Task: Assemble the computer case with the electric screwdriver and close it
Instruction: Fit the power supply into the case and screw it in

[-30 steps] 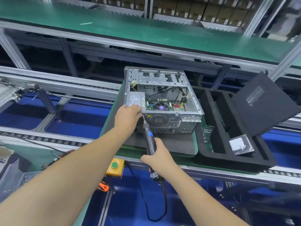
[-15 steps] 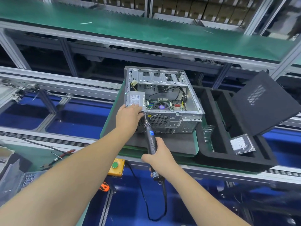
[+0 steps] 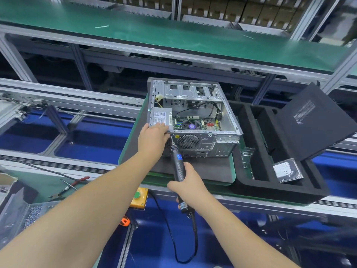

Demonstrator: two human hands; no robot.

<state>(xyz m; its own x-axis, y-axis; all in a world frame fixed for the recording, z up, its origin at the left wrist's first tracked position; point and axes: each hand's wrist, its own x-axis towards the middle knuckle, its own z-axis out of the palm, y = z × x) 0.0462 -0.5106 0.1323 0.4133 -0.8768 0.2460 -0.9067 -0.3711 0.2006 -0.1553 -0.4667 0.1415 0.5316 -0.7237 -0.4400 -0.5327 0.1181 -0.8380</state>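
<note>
Both hands crowd the computer case (image 3: 193, 120) near-left rim.

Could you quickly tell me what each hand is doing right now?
Left hand: open, resting on the case corner.
Right hand: gripping the screwdriver.

Screwdriver sticker: the electric screwdriver (image 3: 178, 167) carries a blue sticker with small white print near its upper barrel; it seems to begin "CO", the rest too small to read.
Screwdriver tag: a small white label near the cord end, print illegible.
Power supply label: the power supply (image 3: 161, 118) bears a white label with fine print, unreadable.
Hard drive label: the hard drive (image 3: 286, 170) has a white label, text too small.
</note>
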